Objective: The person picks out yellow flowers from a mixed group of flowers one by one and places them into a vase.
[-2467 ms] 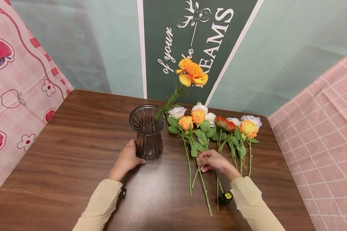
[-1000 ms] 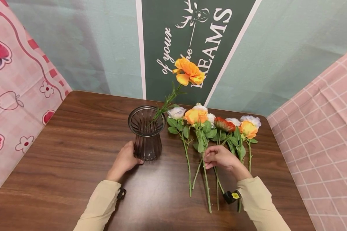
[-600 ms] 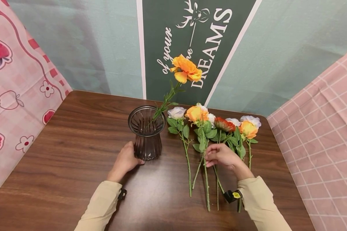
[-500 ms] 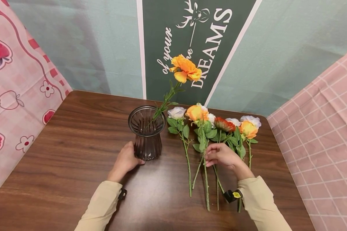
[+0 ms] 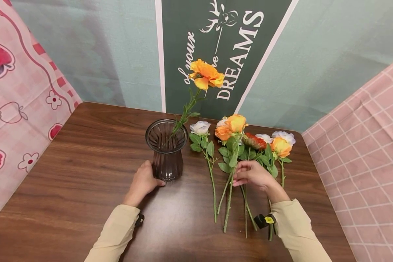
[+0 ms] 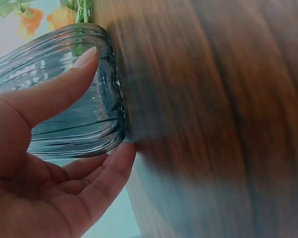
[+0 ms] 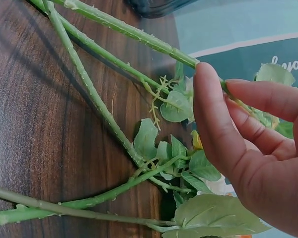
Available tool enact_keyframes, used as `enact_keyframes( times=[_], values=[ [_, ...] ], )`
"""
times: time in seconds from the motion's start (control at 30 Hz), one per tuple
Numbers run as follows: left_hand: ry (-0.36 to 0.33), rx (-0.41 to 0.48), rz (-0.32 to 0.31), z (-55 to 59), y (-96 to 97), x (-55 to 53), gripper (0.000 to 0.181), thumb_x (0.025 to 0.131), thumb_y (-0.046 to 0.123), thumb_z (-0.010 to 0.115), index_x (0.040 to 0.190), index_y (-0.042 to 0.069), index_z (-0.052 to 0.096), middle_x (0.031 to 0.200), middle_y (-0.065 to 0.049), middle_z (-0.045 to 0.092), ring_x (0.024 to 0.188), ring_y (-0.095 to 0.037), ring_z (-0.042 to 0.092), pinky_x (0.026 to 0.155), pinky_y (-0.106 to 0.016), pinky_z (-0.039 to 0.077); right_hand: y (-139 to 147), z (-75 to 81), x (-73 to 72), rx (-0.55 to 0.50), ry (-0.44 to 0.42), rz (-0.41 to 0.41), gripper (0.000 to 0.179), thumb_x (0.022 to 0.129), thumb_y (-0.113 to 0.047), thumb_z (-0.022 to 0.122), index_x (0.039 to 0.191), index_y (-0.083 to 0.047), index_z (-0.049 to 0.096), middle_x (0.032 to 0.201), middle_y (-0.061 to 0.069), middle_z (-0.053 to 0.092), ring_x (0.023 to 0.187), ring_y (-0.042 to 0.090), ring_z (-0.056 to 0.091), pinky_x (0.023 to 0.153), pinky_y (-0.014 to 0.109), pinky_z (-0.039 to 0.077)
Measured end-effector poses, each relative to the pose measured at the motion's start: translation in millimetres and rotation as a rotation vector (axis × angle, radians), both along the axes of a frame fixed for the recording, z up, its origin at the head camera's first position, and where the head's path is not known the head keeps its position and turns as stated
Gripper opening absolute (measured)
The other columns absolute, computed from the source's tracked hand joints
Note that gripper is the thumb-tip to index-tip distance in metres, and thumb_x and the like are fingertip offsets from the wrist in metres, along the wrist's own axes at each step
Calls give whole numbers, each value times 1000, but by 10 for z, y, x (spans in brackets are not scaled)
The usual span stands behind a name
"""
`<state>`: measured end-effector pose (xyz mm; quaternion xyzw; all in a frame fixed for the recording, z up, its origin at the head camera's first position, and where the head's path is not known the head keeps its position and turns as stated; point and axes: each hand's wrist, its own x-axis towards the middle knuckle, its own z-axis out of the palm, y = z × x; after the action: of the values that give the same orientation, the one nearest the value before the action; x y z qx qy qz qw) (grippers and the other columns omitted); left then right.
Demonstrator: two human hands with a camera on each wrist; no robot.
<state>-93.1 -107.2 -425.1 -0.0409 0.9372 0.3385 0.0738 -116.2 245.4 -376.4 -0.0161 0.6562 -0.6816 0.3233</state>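
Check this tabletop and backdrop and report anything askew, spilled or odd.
Nothing looks spilled or broken. The lettering on the backdrop runs sideways, which looks odd behind an upright vase. The single orange flower in it leans well to the right, likely because one stem has room to tip in so wide a mouth.

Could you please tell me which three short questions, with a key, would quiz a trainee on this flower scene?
1. True or false: the vase holds three flowers.
2. Multiple choice: the right hand pinches (a) the vase's rim, (b) a green stem, (c) a red petal.
3. Fill in the blank: the left hand holds the vase near its ____.

Key: 1 false, only one orange flower leans in it; 2 b; 3 base.
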Motion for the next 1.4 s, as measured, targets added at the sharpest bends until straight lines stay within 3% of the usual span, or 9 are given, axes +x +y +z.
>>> enact_keyframes(
  times=[0.3, 0.57, 0.83, 1.4],
  values=[
    [-21, -14, 12, 64, 20, -7, 69, 56, 21, 87, 103, -9, 47, 100, -29, 55, 91, -46, 54, 76, -53, 43, 1, 51, -18, 12, -26, -34, 10, 82, 16, 48, 87, 7, 52, 75, 14, 63, 70, 26, 65, 69, 38, 53],
    [-5, -8, -23, 62, -21, -30, 61, 57, 14, 85, 97, -10, 46, 95, -27, 55, 90, -45, 54, 76, -53, 44, 17, 33, -30, 19, -31, -29, 12, 82, 15, 49, 82, 4, 53, 73, 14, 62, 70, 23, 64, 70, 38, 53],
    [-2, 20, -76, 54, -64, -54, 67, 63, 10, 81, 114, -9, 43, 109, -29, 52, 100, -46, 51, 82, -53, 42, 49, 23, -39, 23, -28, -38, 11, 83, 14, 50, 80, 4, 54, 76, 15, 58, 71, 23, 64, 71, 38, 53],
    [8, 35, -100, 20, -77, -57, 68, 65, 9, 80, 119, -8, 42, 104, -24, 54, 90, -36, 54, 80, -48, 43, 60, -27, 14, -52, -29, -103, 15, 85, 14, 43, 80, 3, 52, 78, 15, 60, 73, 24, 65, 74, 37, 52]
  ],
)
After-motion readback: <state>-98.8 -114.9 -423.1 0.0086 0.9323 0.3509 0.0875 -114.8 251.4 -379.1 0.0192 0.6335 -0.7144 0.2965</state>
